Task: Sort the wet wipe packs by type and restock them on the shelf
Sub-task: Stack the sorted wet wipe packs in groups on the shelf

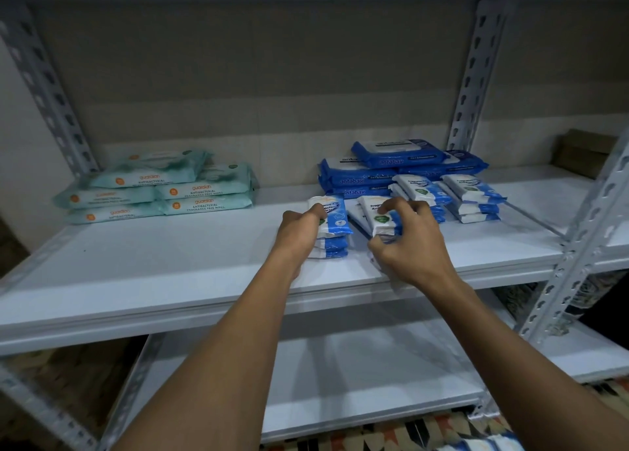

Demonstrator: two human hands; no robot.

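Wipe packs of the small white-and-blue type are shown being squared into stacks near the front edge of the white shelf board (170,266). One short stack (332,227) is gripped at its left side by the left hand (299,232); a second stack (381,220) is grasped from above and in front by the right hand (410,246), its fingers curled over the top pack, apparently to align it. More packs of the same type (471,197) are stacked just behind and to the right. Dark blue Antabax packs (391,166) are piled behind these, while teal Guardian antibacterial packs (160,188) are kept well apart at the left, so each type occupies its own zone. A slotted metal upright (476,72) and a lower shelf (374,375) frame the scene.
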